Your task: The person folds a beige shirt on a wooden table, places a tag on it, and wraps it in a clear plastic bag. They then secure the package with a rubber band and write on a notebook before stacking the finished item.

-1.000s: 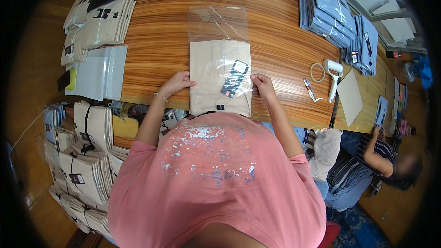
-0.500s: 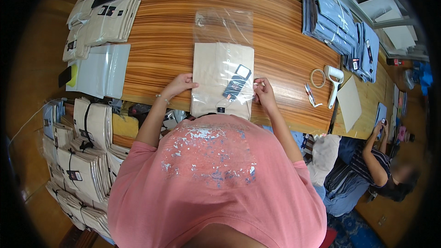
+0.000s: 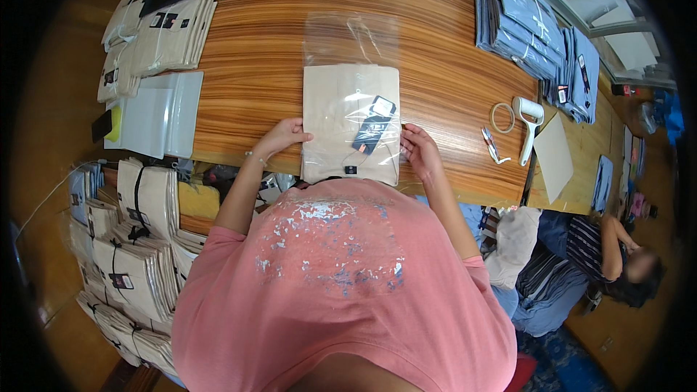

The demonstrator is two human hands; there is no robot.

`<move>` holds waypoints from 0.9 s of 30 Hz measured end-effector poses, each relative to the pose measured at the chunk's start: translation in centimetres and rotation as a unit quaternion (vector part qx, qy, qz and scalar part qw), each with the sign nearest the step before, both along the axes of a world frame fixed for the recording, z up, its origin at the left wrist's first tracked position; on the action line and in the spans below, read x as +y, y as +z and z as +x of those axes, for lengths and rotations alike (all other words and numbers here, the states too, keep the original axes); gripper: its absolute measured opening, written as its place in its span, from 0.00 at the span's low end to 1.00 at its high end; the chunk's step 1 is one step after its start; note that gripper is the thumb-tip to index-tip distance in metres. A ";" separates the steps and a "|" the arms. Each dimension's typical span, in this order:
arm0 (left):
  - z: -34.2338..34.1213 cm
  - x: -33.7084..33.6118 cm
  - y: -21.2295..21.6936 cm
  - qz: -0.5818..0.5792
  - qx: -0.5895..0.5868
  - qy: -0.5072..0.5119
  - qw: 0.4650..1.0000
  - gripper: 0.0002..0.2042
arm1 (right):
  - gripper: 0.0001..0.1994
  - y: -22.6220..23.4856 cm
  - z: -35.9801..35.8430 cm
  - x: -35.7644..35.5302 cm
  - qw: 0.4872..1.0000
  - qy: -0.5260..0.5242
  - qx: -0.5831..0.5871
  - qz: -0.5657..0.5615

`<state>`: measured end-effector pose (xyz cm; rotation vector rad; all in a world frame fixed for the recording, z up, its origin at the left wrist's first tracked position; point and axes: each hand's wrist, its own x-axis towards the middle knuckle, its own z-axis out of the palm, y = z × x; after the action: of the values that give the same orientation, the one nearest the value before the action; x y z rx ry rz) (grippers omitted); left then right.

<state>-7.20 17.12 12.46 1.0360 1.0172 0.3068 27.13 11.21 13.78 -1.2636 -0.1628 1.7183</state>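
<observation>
head view: left hand is pinching the bagged garment at the near edge of the table; right hand is curling beside it, grip unclear; keeping sides level should be helping.

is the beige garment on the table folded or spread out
Folded: the beige garment lies as a rectangle in the clear bag.

Garment in bag, on table, lint roller right
</observation>
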 end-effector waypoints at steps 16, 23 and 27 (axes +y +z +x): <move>-0.5 -0.2 -1.1 0.003 -0.011 0.022 1.000 0.14 | 0.17 -0.6 -1.9 -0.5 0.987 -0.124 -0.082 0.056; -0.1 -0.2 -0.9 0.009 0.000 0.019 1.000 0.14 | 0.20 -0.2 -1.5 2.3 0.985 0.004 -0.157 0.076; 0.0 -0.2 -0.5 0.014 0.005 0.013 1.000 0.13 | 0.22 -0.7 -1.1 3.4 0.983 0.106 -0.139 0.063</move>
<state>-7.18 16.89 11.99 1.0508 1.0378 0.3381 25.99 14.61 13.12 -1.4277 -0.5798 1.6711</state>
